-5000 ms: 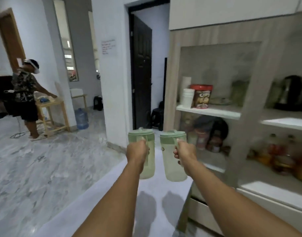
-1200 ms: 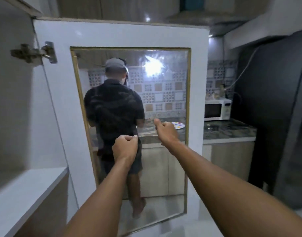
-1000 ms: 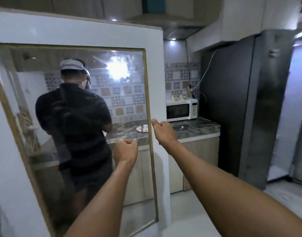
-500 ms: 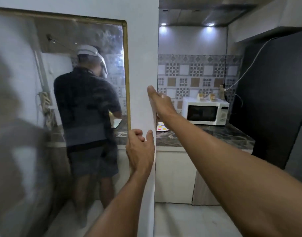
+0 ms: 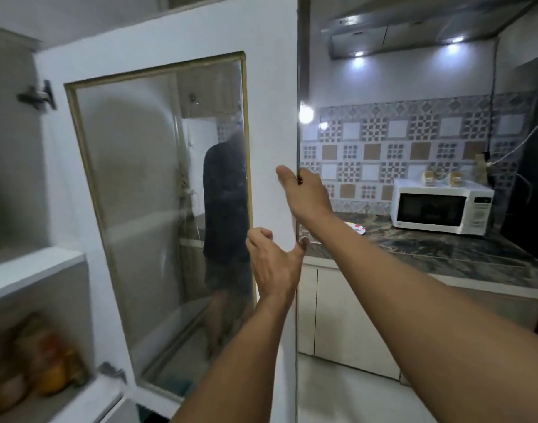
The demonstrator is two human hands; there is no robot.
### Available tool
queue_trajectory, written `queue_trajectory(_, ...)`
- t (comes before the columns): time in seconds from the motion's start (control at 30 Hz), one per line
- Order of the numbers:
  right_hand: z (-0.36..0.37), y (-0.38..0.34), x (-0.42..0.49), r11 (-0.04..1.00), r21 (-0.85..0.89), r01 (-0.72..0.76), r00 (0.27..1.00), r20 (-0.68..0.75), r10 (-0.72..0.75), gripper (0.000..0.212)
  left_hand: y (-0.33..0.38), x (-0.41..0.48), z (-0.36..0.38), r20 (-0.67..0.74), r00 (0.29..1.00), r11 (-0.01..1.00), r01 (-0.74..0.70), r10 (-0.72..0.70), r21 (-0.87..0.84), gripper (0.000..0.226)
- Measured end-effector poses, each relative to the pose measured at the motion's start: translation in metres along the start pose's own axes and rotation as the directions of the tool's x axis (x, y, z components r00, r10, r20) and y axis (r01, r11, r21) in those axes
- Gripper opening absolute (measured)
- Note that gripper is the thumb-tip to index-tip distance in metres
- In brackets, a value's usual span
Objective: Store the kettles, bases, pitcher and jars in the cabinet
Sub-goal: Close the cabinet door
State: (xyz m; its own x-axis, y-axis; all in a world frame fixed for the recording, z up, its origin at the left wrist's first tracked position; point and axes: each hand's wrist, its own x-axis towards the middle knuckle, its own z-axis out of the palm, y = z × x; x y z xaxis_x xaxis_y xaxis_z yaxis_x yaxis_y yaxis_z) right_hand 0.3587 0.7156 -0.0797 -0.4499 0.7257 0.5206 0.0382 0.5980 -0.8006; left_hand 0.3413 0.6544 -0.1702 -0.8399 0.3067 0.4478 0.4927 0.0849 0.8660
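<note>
Two bare forearms reach forward and up from the bottom edge, one from each side. The left hand [image 5: 274,264] is lower, fingers loosely curled and thumb spread toward the free edge of the cabinet door [image 5: 270,123], resting against the door's white frame without closing on it. The right hand [image 5: 304,193] is higher; its thumb lies on the inner face and its fingers wrap round the door's edge, pinching it. Half a second ago the door stood nearly edge-on; now it has swung so more of its inner face shows, and the right hand, open then, has closed on the edge.

The door has one glass pane [image 5: 158,215] in a gold trim; through it a person [image 5: 226,209] stands with their back turned. Two hinges show on the left, the upper hinge [image 5: 37,96] clearer than the lower. The cabinet [image 5: 32,270] is open at the left: one white shelf, and below it a few blurred jars [image 5: 48,361], orange and brown, too smeared to count.

Farther off, on the dark marble table [image 5: 444,248], sits one white microwave [image 5: 441,206], with a small colourful plate [image 5: 356,228] near the right forearm. Two hood lights glow above.
</note>
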Motion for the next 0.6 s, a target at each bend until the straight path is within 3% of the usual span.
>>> queue_trajectory(0.07,0.000,-0.024,-0.038,0.998,-0.028,0.052,0.999,0.004,-0.052,0.039,0.002,-0.026,-0.029,-0.074,0.997,1.000,-0.012,0.013,0.016,0.061)
queue_trajectory(0.2,0.015,-0.080,-0.115,0.987,-0.031,0.159,0.987,0.024,-0.158,0.040,0.006,-0.073,-0.101,-0.257,0.966,0.997,0.010,0.009,0.074,0.058)
queue_trajectory(0.37,0.056,-0.156,-0.189,0.943,0.098,0.318,0.926,0.181,-0.331,0.029,0.012,-0.087,-0.221,-0.427,0.886,0.966,-0.076,0.179,0.247,0.041)
queue_trajectory(0.5,0.106,-0.221,-0.232,0.901,0.196,0.387,0.840,0.329,-0.432,0.031,0.003,-0.100,-0.321,-0.505,0.848,0.924,0.050,0.161,0.380,0.022)
queue_trajectory(0.6,0.144,-0.265,-0.257,0.875,0.273,0.399,0.759,0.437,-0.483,0.037,-0.004,-0.097,-0.381,-0.611,0.790,0.899,0.236,0.043,0.369,0.022)
